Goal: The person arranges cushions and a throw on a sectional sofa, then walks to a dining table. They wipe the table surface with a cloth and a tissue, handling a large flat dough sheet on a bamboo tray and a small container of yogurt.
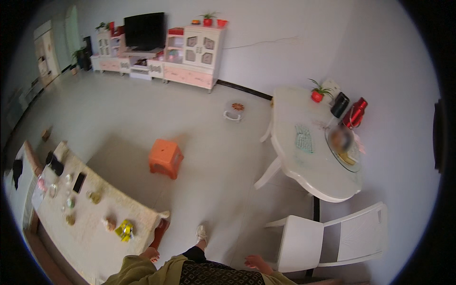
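Observation:
My left hand [152, 254] hangs at the bottom of the view beside the near corner of a low table with a pale cover [96, 245]. Its fingers are loosely curled, and nothing shows in them. Out over the floor on the other side, my right hand [255, 262] is bare, its fingers slightly apart. To its right stands a white chair [301, 242]. On the low table, near my left side, lie a yellow packet [124, 230] and a small bagged item [109, 223]. A dark phone [79, 182] rests farther along it.
An orange plastic stool [165, 156] stands on the floor ahead. At right, a white table [288, 135] bears a red thermos [355, 113], a potted plant [317, 96] and a glass turntable [333, 153]. A small low stool [234, 110] and a television cabinet [188, 74] are farther off.

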A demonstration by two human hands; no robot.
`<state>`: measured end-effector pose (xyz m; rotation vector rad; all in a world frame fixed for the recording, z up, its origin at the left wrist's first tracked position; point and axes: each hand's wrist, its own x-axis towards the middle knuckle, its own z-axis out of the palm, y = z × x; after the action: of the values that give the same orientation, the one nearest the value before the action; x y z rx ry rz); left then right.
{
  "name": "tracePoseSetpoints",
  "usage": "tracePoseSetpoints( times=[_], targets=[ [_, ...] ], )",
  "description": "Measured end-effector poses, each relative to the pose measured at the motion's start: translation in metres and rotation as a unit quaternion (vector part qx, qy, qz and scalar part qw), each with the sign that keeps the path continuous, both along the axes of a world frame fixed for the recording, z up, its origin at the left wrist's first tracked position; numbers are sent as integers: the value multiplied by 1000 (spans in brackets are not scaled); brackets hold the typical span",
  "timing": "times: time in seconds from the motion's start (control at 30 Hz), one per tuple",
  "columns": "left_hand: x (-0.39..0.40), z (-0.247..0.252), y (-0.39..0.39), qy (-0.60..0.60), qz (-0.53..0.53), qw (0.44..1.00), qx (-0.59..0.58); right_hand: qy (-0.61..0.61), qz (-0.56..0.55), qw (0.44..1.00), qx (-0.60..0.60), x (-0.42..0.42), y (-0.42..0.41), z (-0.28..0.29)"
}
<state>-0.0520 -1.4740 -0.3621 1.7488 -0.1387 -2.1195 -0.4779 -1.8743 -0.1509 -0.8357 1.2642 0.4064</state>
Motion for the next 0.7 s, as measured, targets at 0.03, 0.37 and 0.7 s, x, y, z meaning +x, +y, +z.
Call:
tracePoseSetpoints(
  times=[0.03,0.37,0.7],
  targets=[
    [16,-15,-12,159,47,986,-10,36,32,999,-7,18,-11,7],
    [35,223,-347,-203,-26,970,-129,37,139,961,-237,67,-151,20],
    [45,191,-500,-172,-113,976,-67,-15,10,776,-631,121,-399,153]
  ],
)
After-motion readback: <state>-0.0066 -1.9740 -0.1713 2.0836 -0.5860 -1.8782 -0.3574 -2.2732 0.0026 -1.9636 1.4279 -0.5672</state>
